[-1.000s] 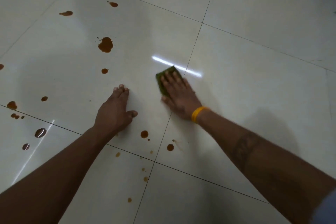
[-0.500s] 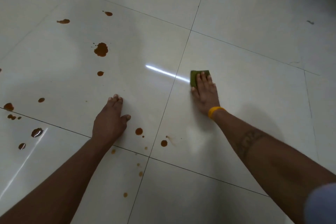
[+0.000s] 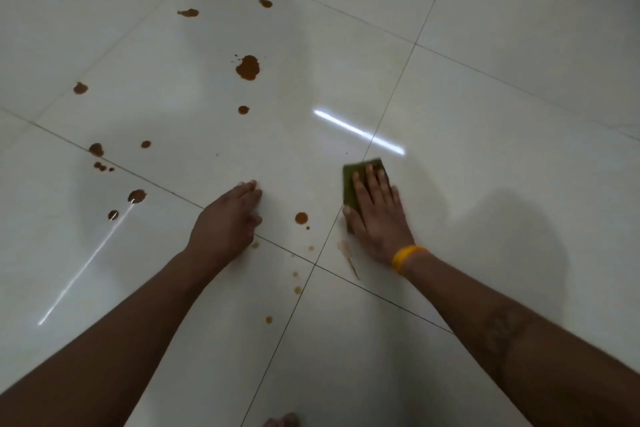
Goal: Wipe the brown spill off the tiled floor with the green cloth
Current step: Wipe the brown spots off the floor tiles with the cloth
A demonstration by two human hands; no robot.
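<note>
Green folded cloth (image 3: 349,184) pressed flat under right hand (image 3: 377,215) | left hand (image 3: 225,218) flat on tiled floor (image 3: 485,149) | risk: smearing brown drops (image 3: 248,67) wider.

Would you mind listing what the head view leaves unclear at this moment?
- Most of the green cloth: covered by the right hand.
- Floor beneath the left hand: any drops there are hidden.
- Object at the bottom edge: cut off, unidentifiable.
- Faint smear: wet or dry, unclear.
</note>
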